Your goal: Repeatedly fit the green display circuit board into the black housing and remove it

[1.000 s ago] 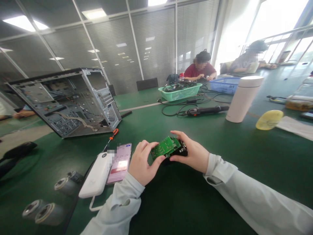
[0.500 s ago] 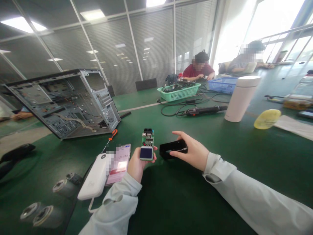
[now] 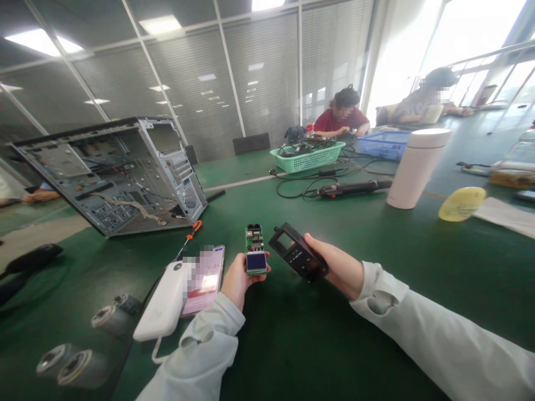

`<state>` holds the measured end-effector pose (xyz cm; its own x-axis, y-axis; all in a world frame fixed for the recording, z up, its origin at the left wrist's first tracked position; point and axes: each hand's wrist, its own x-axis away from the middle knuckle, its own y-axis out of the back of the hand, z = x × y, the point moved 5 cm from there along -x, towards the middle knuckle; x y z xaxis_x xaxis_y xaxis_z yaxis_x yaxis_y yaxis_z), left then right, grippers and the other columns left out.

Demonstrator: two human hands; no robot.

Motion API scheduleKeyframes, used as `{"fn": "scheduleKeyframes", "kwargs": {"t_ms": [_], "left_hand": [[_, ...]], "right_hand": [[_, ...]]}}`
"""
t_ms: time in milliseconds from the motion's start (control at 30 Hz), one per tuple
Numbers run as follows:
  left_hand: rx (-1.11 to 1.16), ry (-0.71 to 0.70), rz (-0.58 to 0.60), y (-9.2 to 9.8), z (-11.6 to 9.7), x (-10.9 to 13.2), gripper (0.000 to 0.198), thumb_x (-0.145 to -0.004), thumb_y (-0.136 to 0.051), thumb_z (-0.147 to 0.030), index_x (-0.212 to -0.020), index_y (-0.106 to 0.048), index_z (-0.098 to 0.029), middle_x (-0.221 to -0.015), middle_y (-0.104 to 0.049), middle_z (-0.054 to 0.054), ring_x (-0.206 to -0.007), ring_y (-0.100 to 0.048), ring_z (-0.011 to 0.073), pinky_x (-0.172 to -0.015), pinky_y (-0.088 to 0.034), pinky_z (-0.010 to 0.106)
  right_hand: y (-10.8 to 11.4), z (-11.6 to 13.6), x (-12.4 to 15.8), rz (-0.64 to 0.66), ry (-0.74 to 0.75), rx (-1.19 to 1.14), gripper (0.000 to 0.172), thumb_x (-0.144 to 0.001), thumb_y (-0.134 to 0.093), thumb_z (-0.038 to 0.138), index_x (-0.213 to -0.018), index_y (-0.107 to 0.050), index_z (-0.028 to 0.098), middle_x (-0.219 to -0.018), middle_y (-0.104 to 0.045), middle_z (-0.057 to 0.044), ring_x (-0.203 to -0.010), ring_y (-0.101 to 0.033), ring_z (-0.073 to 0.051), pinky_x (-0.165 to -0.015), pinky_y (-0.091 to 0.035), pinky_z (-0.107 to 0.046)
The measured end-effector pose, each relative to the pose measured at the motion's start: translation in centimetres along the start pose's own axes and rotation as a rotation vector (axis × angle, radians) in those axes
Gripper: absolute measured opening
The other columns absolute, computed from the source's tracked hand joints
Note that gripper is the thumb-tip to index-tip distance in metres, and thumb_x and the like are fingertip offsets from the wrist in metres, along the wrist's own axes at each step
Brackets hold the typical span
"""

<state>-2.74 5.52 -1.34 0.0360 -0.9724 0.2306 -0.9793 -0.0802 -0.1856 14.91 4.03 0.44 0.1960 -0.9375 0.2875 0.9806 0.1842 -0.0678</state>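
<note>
Green circuit board (image 3: 254,243); black casing (image 3: 301,257); dark-green table (image 3: 301,345); pale-pink bottle (image 3: 418,174).

Left grip (image 3: 236,279) and right grip (image 3: 340,267) full, forearms (image 3: 438,326) inward

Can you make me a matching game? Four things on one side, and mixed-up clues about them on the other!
Things
1. green circuit board with a small dark screen
2. black rectangular plastic casing
3. mint-green plastic basket
4. pale pink cylindrical bottle

Clues
A. filled with dark cables
B. in the right grip
C. nearest the yellow oval object
D. in the left grip

Right pairs: 1-D, 2-B, 3-A, 4-C
</note>
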Motion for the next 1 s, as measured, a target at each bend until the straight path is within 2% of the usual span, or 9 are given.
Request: {"fn": "scheduleKeyframes", "kwargs": {"t_ms": [100,200,367,533,600,667,733,800,1000], "left_hand": [[-0.002,-0.004,-0.011,0.1,0.1,-0.1,0.033,-0.078,-0.039,-0.027,-0.077,-0.066,-0.009,-0.058,-0.064,0.006,-0.057,-0.059,0.0154,-0.05,-0.045,0.023],[-0.001,-0.007,-0.017,0.1,0.1,-0.1,0.031,-0.077,-0.04,-0.026,-0.078,-0.066,-0.009,-0.06,-0.064,0.006,-0.058,-0.06,0.0155,-0.05,-0.045,0.023],[0.003,-0.014,-0.016,0.0,0.1,0.0,0.032,-0.078,-0.038,-0.026,-0.076,-0.066,-0.009,-0.065,-0.066,0.006,-0.058,-0.06,0.0152,-0.049,-0.046,0.022],[0.011,-0.007,-0.011,-0.1,0.0,0.0,0.033,-0.079,-0.038,-0.025,-0.075,-0.066,-0.009,-0.06,-0.064,0.006,-0.057,-0.06,0.0155,-0.049,-0.045,0.023],[0.011,-0.002,-0.005,-0.2,0.0,0.1,0.033,-0.079,-0.038,-0.025,-0.075,-0.066,-0.009,-0.058,-0.064,0.006,-0.056,-0.06,0.0157,-0.049,-0.045,0.023],[0.012,-0.002,-0.003,-0.2,0.0,0.1,0.032,-0.079,-0.038,-0.025,-0.075,-0.066,-0.009,-0.058,-0.064,0.007,-0.056,-0.06,0.0157,-0.049,-0.045,0.022],[0.014,-0.004,-0.003,-0.2,0.0,0.2,0.033,-0.079,-0.038,-0.025,-0.076,-0.066,-0.009,-0.058,-0.064,0.007,-0.057,-0.06,0.0156,-0.049,-0.045,0.022],[0.016,-0.003,-0.003,-0.1,0.0,0.2,0.033,-0.08,-0.038,-0.025,-0.076,-0.066,-0.009,-0.058,-0.064,0.007,-0.057,-0.06,0.0157,-0.05,-0.045,0.023],[0.023,0.007,-0.018,-0.1,0.1,0.1,0.033,-0.081,-0.036,-0.023,-0.076,-0.066,-0.009,-0.059,-0.064,0.006,-0.057,-0.059,0.0153,-0.05,-0.045,0.022]], "right_hand": [[-1.6,-0.8,0.6,0.187,-0.193,-0.25,0.051,-0.101,-0.012,0.044,-0.101,-0.049,0.01,-0.076,-0.057,-0.007,-0.061,-0.054,-0.011,-0.058,-0.04,-0.019],[-2.1,-1.4,0.7,0.26,-0.293,-0.358,0.054,-0.101,-0.006,0.04,-0.11,-0.049,0.009,-0.073,-0.055,-0.006,-0.057,-0.052,-0.01,-0.056,-0.038,-0.018],[-2.1,-2.0,0.7,0.262,-0.395,-0.471,0.054,-0.101,-0.006,0.04,-0.116,-0.049,0.01,-0.072,-0.053,-0.004,-0.056,-0.052,-0.009,-0.057,-0.039,-0.019],[-1.9,-1.4,0.6,0.171,-0.321,-0.52,0.056,-0.099,-0.012,0.054,-0.11,-0.049,0.013,-0.076,-0.053,-0.003,-0.058,-0.05,-0.009,-0.055,-0.04,-0.018],[-1.6,-1.2,0.4,0.128,-0.221,-0.482,0.048,-0.099,-0.022,0.053,-0.108,-0.047,0.014,-0.082,-0.054,-0.004,-0.062,-0.051,-0.008,-0.054,-0.041,-0.018],[-1.3,-1.0,0.0,0.129,-0.063,-0.407,0.039,-0.093,-0.043,0.052,-0.108,-0.044,0.016,-0.092,-0.055,-0.006,-0.07,-0.053,-0.01,-0.056,-0.042,-0.018],[-1.0,-0.8,-0.4,0.149,0.121,-0.291,0.052,-0.078,-0.064,0.054,-0.108,-0.041,0.018,-0.098,-0.054,-0.006,-0.078,-0.055,-0.013,-0.062,-0.046,-0.021],[-0.4,-0.4,-0.5,0.102,0.315,-0.11,0.062,-0.067,-0.071,0.055,-0.106,-0.041,0.017,-0.097,-0.054,-0.006,-0.085,-0.055,-0.016,-0.072,-0.048,-0.028],[1.8,3.0,2.0,-0.429,0.917,0.785,0.029,-0.077,-0.058,0.033,-0.101,-0.052,0.019,-0.104,-0.05,-0.006,-0.098,-0.048,-0.02,-0.084,-0.045,-0.037]]}}
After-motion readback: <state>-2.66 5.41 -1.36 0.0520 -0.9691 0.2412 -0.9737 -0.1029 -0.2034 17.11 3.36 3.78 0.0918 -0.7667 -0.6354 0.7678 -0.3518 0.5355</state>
